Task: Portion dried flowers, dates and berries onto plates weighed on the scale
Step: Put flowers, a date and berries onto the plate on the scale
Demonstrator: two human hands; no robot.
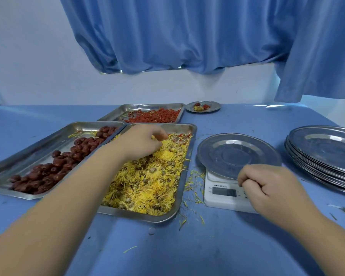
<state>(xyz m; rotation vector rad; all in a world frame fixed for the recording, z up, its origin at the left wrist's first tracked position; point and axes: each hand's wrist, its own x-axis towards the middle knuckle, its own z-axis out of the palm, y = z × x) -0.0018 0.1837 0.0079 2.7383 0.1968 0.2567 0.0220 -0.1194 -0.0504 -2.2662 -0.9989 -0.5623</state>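
Yellow dried flowers [147, 182] heaped in a steel tray [139, 216] mid-table, left hand [141, 144] pinching a tuft at the far end; bare plate [237, 154] on white scale [223, 194] just right, right hand [267, 188] fisted, holding nothing visible, over its front; dates [68, 162] left, berries [157, 116] behind, stacked plates [323, 156] far right.

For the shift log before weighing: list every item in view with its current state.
plate on the scale, empty.
scale, plate on top; display unreadable.
flower tray, nearly full of dried flowers.
date tray, partly filled.
berry tray, partly filled.
far plate, holds a mixed portion.
plate stack, top plate empty.
left hand, pinching dried flowers in the tray.
right hand, fingers curled, nothing seen in it.
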